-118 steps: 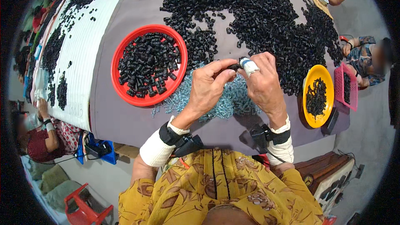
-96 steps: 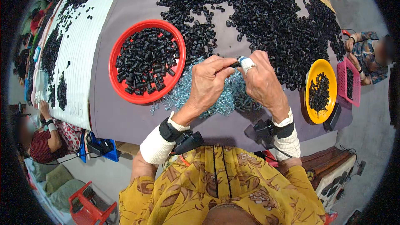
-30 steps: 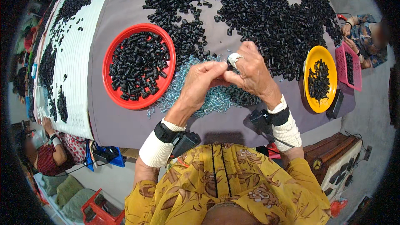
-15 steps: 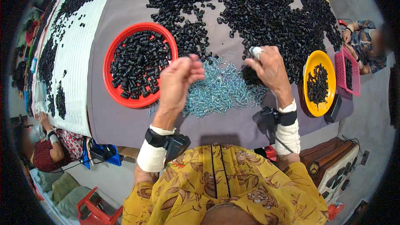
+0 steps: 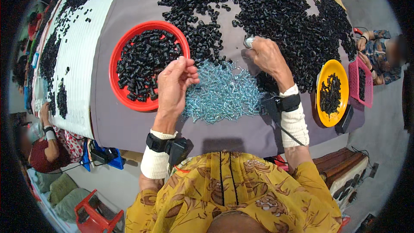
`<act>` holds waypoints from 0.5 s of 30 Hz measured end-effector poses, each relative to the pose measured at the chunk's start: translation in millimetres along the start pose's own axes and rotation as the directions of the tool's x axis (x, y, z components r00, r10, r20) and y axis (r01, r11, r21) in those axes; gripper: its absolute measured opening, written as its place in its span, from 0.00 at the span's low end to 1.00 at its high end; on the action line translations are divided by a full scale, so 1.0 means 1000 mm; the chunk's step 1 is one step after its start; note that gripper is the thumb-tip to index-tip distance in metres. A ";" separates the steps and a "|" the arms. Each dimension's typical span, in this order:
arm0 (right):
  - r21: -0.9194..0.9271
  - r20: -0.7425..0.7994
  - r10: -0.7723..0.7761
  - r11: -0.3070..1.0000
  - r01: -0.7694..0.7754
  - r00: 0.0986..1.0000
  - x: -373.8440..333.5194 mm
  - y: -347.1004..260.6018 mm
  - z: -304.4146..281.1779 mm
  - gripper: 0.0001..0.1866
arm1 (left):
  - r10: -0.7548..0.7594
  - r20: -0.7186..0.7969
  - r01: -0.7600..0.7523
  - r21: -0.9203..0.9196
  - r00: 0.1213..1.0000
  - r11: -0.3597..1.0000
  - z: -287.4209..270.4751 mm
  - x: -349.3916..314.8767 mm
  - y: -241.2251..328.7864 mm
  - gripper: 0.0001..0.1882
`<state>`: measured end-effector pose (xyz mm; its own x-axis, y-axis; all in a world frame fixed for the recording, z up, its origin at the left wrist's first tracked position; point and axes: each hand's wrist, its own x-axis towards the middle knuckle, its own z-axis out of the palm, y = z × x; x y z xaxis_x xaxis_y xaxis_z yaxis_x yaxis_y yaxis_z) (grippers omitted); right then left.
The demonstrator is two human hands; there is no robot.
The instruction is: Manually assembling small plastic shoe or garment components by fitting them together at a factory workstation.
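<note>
My left hand [image 5: 174, 82] is closed, thumb against curled fingers, beside the right rim of the round red tray [image 5: 115, 87]. Whatever it may hold is too small to make out. Inside that tray lie many small black plastic parts [image 5: 144, 62]. My right hand [image 5: 268, 58], a white covering on one fingertip, is closed just over the near edge of the large heap of black parts [image 5: 297, 30]; its fingertips hide what they may grip. Between and below both hands spreads a pile of tiny shiny blue-green, spring-like pieces [image 5: 224, 92] on the grey cloth.
At the right stand a yellow oval tray [image 5: 321, 103] of dark pieces and a pink basket [image 5: 354, 82]. More black parts cover a white ribbed sheet [image 5: 79, 60] at the left. Other people work at both sides. A red stool [image 5: 88, 220] stands lower left.
My left hand has drawn left and slightly down toward the red tray, its fingers now curled. The right hand has shifted a little left and up, from the blue-green pile toward the black heap.
</note>
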<state>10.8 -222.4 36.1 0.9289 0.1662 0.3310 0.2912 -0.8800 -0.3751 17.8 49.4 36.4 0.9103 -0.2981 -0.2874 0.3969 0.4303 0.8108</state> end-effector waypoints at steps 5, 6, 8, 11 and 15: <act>0.020 -0.025 0.002 1.000 -0.002 1.000 -0.003 0.008 0.008 0.02 | -0.045 0.019 0.044 0.055 0.999 0.998 0.015 0.004 -0.010 0.12; -0.053 -0.037 0.031 0.998 -0.033 0.999 0.002 0.016 0.009 0.03 | -0.055 0.040 0.053 0.061 0.998 0.997 0.019 0.006 -0.011 0.12; -0.174 -0.001 0.067 0.982 -0.066 0.998 0.009 0.027 0.010 0.03 | -0.075 0.072 0.069 0.086 0.995 0.994 0.027 0.006 -0.012 0.12; -0.269 0.019 -0.010 0.963 0.015 1.000 0.019 0.031 0.020 0.02 | -0.100 0.105 0.090 0.101 0.989 0.991 0.029 0.006 -0.017 0.12; -0.253 0.073 -0.075 0.963 0.091 0.995 0.020 0.032 0.019 0.06 | -0.123 0.110 0.107 0.145 0.986 0.984 0.032 0.008 -0.025 0.11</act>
<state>42.8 -239.1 14.6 0.9187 0.2638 0.2939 0.3072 -0.9450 -0.1120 11.2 8.9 30.7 0.8357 -0.4412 -0.3270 0.4705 0.2681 0.8407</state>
